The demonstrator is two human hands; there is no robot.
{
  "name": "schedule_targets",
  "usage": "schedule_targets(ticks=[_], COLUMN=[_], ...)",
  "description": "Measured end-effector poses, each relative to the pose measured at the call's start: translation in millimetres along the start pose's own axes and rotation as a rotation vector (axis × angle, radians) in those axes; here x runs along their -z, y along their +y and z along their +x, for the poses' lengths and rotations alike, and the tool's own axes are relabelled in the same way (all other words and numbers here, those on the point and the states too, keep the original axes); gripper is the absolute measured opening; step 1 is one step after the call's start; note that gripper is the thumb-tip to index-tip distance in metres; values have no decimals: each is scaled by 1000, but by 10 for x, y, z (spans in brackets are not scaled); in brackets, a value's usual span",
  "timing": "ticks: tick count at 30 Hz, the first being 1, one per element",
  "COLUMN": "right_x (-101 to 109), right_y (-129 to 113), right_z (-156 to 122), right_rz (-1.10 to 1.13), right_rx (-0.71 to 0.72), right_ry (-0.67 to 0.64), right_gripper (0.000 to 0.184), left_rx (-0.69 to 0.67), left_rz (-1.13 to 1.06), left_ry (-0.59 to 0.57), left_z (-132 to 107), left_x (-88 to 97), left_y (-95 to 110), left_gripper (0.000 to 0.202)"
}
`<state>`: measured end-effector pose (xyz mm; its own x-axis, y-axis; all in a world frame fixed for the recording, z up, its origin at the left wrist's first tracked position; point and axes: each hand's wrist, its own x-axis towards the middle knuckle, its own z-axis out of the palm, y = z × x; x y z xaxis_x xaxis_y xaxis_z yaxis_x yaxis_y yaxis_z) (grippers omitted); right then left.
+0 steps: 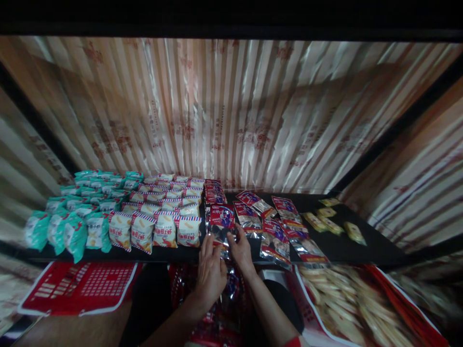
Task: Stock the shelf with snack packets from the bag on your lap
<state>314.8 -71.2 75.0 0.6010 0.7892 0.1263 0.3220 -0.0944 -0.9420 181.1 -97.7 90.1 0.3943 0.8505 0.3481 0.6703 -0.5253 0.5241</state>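
Observation:
Both of my hands are at a red and purple foil snack packet (221,219) with a clear lower part, at the front of the black shelf. My left hand (210,271) grips its lower left edge, fingers close together. On the packet's lower right side, my right hand (240,249) holds it between thumb and fingers. Behind it lies a row of matching packets (214,193). More of the same packets (274,241) lie loosely spread to the right. Immediately left stand rows of cream-coloured snack bags (164,229) with striped top edges.
Teal snack bags (75,236) fill the shelf's left end. Several small yellow packets (327,224) lie on the black shelf (343,250) at right. Below are a red basket (75,286), more red packets (217,327) and a box of pale packs (347,299). Striped sheeting (231,111) backs the shelf.

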Motion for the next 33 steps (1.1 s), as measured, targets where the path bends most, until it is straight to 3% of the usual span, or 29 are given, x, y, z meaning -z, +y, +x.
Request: schedule_targets(ticks=[13, 21, 33], right_x=[-101, -155, -171], right_y=[123, 166, 140], right_z=[82, 68, 2], right_rz=[-98, -186, -408], right_rx=[59, 138, 231], right_ry=[-6, 44, 84], right_gripper=[57, 55, 44], left_rx=[-16, -21, 14], left_rz=[101, 131, 95], left_ry=[-127, -93, -165], left_z=[339, 375, 396], left_x=[-161, -326, -347], left_y=[-33, -124, -173], left_gripper=[52, 47, 46])
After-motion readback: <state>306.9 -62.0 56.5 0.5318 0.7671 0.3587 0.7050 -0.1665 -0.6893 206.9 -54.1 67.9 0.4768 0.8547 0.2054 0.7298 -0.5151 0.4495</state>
